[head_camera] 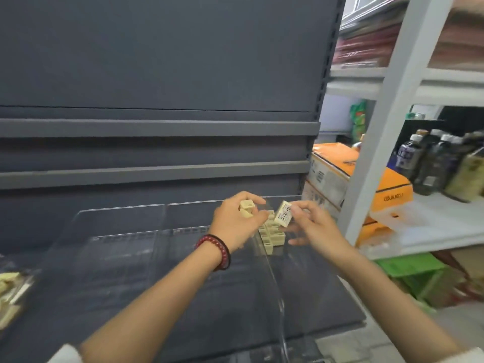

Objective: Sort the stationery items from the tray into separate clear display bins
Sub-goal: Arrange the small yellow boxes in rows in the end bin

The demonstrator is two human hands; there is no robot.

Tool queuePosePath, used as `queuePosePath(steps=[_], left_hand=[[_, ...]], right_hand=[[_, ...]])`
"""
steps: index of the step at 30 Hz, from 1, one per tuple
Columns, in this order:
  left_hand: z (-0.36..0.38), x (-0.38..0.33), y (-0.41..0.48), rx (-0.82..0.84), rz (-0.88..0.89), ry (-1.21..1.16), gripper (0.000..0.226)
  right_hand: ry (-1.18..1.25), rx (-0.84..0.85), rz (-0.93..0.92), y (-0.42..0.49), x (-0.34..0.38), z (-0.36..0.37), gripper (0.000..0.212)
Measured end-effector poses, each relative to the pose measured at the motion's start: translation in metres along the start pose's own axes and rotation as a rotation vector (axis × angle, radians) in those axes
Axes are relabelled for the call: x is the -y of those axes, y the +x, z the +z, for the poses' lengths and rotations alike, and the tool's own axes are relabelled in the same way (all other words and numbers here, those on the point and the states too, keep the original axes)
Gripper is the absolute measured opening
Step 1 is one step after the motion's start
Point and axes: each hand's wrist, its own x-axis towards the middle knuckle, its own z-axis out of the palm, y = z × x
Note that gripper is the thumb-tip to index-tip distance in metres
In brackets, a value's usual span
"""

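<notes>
Head cam: left hand (235,222) grip pinches cream boxes (247,207), right hand (313,227) pinches a barcoded box (283,214) just by the stack (272,233) in the clear bin (270,263), probably lining it up.

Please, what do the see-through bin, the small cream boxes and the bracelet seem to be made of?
Bin: probably clear acrylic or similar hard plastic, glossy; the shelf shows through and its edges catch light.
Small cream boxes: likely matte printed cardboard; the one in the right hand carries a barcode.
Bracelet: round dark red beads, shiny; glass, stone or plastic, I cannot tell.
</notes>
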Motion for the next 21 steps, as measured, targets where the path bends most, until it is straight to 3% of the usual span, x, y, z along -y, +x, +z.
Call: queuePosePath(steps=[7, 10, 12, 14, 18, 21], left_hand=[[0.004, 0.023, 0.002, -0.003, -0.154, -0.056, 0.012], [0.014, 0.029, -0.005, 0.006, -0.241, -0.16, 0.01], [0.021, 0.029, -0.008, 0.023, -0.23, -0.163, 0.01], [0.027, 0.026, -0.009, 0.033, -0.195, -0.151, 0.009], [0.031, 0.027, -0.01, 0.044, -0.166, -0.139, 0.008], [0.028, 0.031, -0.011, 0.072, -0.18, -0.147, 0.011]], right_hand=[[0.116, -0.016, 0.211, -0.001, -0.02, -0.005, 0.014], [-0.024, -0.042, 0.189, 0.005, -0.031, -0.007, 0.011], [-0.177, -0.034, 0.15, 0.01, -0.044, -0.012, 0.029], [-0.377, 0.022, 0.086, 0.013, -0.055, -0.016, 0.044], [-0.613, 0.177, 0.076, 0.013, -0.073, -0.016, 0.047], [-0.679, 0.2, 0.075, 0.015, -0.078, -0.019, 0.053]])
